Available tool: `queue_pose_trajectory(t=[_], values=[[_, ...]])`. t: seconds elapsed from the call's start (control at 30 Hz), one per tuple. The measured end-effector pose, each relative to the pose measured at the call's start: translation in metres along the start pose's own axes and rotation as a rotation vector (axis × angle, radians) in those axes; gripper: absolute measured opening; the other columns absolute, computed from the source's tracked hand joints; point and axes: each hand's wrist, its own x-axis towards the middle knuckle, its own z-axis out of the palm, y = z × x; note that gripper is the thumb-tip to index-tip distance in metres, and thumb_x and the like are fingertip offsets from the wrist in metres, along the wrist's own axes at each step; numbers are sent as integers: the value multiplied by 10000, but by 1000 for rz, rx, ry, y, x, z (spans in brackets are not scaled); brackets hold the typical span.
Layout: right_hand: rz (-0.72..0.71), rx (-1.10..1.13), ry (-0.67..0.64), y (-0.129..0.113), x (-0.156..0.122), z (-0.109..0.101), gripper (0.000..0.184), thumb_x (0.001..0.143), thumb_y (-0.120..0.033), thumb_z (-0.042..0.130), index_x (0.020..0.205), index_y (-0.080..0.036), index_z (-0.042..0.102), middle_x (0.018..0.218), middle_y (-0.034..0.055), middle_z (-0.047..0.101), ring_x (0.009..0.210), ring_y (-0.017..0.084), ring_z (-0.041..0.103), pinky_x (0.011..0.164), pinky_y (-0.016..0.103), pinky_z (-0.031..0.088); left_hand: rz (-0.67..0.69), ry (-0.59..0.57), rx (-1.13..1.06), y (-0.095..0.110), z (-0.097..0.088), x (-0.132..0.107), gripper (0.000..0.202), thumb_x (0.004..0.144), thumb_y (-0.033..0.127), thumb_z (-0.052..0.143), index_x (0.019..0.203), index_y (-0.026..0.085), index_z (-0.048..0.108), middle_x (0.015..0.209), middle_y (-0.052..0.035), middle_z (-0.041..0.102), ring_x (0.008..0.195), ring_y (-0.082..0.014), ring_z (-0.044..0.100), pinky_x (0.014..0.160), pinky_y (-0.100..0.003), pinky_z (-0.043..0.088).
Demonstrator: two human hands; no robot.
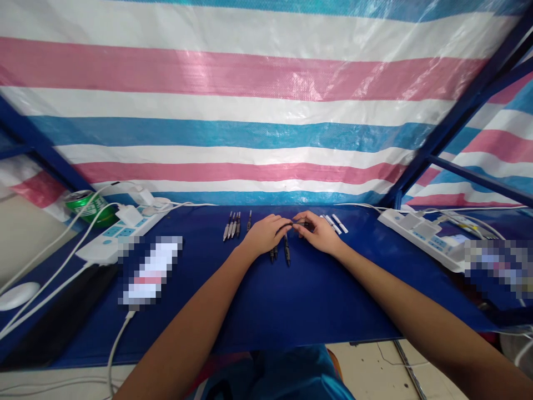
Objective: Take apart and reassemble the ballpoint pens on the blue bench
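Observation:
Both of my hands meet over the middle of the blue table. My left hand (265, 232) has its thumb and fingers closed on one end of a dark pen. My right hand (320, 233) pinches the other end of that pen (306, 225), which is partly hidden by the fingers. Just below the left fingers lies a black pen (287, 253), beside dark pens (273, 254) partly covered by the hand. To the left, several pens (232, 226) lie in a row, with a single slim pen-like piece (249, 221) near them. White stick-like pieces (333, 224) lie beyond the right hand.
A white power strip (112, 239) with plugs and a green can (89, 208) stand at the left. Nearer is a phone (152, 272) on a cable. Another power strip (425, 241) lies at the right. Striped sheeting (250, 105) hangs behind the blue table (291, 311).

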Motion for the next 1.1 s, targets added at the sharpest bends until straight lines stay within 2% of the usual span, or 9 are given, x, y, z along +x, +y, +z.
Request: queue_pose_trajectory(t=[0.1, 0.27, 0.67, 0.8, 0.93, 1.03, 1.1], values=[[-27, -37, 15, -1, 1, 0, 265, 979, -477, 663, 1133, -262, 667, 943, 51, 768, 762, 223, 719, 724, 394, 608, -5, -4, 7, 0, 0, 0, 352, 1114, 401, 429, 1291, 248, 693, 1165, -81, 721, 1087, -241, 649, 971, -403, 547], [-94, -87, 38, -6, 2, -3, 214, 964, -419, 684, 1093, -254, 727, 1064, 69, 775, 880, 237, 732, 800, 398, 609, 22, 5, -36, 0, -1, 1, 354, 1123, 384, 415, 1308, 230, 674, 1196, -87, 714, 1105, -243, 644, 996, -411, 531], [-113, -107, 35, -3, 2, -5, 246, 965, -445, 705, 1108, -256, 773, 1088, 68, 801, 916, 243, 752, 827, 394, 607, 114, -18, -64, -3, -5, 1, 374, 1127, 349, 397, 1334, 203, 672, 1093, -103, 699, 1053, -241, 634, 966, -399, 520], [-32, -89, 27, -1, 1, -4, 323, 982, -529, 675, 1079, -238, 774, 964, 57, 814, 813, 223, 757, 750, 352, 605, 147, 5, -51, -5, -2, 1, 347, 1122, 316, 419, 1331, 199, 670, 1057, -90, 699, 1026, -231, 634, 935, -379, 518], [35, -108, -43, -2, 0, -6, 437, 1022, -609, 582, 887, -223, 738, 773, 35, 785, 626, 185, 707, 606, 300, 556, 169, 4, 18, -4, 0, 2, 304, 1112, 284, 445, 1251, 189, 699, 985, -75, 696, 955, -219, 626, 877, -356, 514], [36, -159, -38, -4, 0, -7, 518, 1043, -624, 532, 755, -225, 695, 651, 19, 726, 533, 162, 630, 566, 293, 508, 184, 22, 51, -2, -1, 3, 295, 1110, 296, 459, 1221, 189, 710, 961, -73, 696, 930, -217, 622, 864, -352, 512], [31, -124, -7, -4, 0, -5, 459, 1032, -614, 559, 834, -229, 712, 700, 20, 736, 573, 169, 644, 590, 300, 520, 177, 50, 51, -1, -2, 4, 297, 1109, 303, 464, 1234, 189, 708, 999, -81, 708, 954, -220, 631, 872, -354, 517]])
